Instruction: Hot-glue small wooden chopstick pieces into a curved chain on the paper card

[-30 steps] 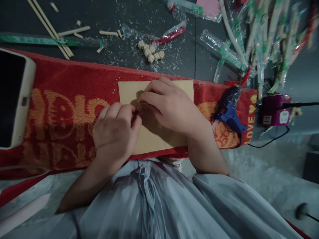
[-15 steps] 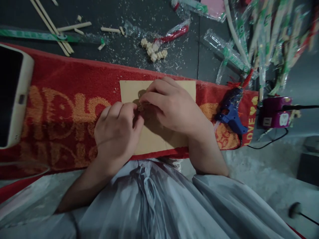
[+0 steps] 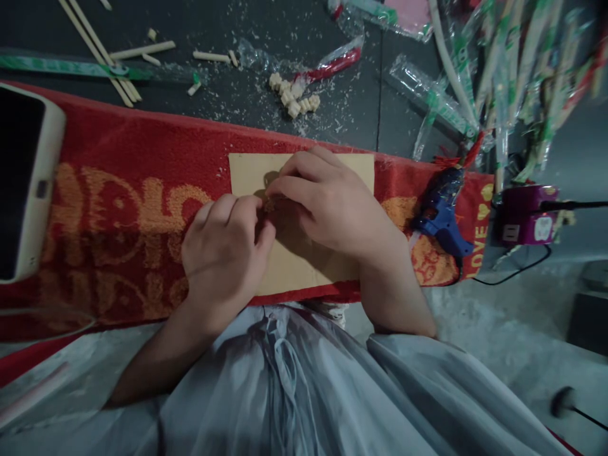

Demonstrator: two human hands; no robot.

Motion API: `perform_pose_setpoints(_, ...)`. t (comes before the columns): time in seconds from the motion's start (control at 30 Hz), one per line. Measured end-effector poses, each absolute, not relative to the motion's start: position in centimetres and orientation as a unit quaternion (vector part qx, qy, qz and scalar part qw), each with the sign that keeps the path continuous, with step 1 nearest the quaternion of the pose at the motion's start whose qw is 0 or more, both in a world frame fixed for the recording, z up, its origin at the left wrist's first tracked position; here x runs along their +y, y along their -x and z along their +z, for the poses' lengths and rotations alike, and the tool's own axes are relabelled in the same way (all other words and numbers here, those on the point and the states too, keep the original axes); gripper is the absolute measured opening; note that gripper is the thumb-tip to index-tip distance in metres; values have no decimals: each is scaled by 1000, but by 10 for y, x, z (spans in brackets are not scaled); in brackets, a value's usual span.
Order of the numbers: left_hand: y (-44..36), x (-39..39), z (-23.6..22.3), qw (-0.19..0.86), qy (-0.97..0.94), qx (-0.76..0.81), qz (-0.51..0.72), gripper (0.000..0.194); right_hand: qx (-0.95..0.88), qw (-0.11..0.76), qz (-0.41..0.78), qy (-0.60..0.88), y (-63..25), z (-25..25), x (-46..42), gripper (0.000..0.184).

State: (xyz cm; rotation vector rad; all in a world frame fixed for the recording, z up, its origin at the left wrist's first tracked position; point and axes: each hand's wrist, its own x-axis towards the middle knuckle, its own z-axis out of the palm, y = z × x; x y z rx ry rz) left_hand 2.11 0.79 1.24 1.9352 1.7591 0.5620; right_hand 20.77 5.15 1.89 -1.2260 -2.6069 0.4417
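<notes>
A tan cardboard sheet (image 3: 247, 172) lies on a red towel (image 3: 123, 164) with orange patterns. Both hands meet over the sheet's upper left part. My left hand (image 3: 223, 253) is curled, its fingertips pinched toward a small pale wooden piece (image 3: 272, 204). My right hand (image 3: 327, 202) reaches from the right, fingers bent and pressed on the same small piece. Most of the piece is hidden under the fingers.
A white-cased phone (image 3: 23, 183) lies on the towel at left. A blue glue gun (image 3: 441, 212) rests at the towel's right end beside a purple device (image 3: 525, 215). Chopsticks (image 3: 99, 54), cut wooden bits (image 3: 294, 95), wrappers (image 3: 427, 95) and shavings litter the dark table behind.
The hands stay pinched on the small piece over the cardboard. The view has shifted slightly; nothing else has visibly moved.
</notes>
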Motion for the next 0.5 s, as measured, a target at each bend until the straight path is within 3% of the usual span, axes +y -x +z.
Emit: perform_pose_setpoints(0.5,-20,7,7,190,-723,621,236,11,-887,121,145,420,-208,19,51,33)
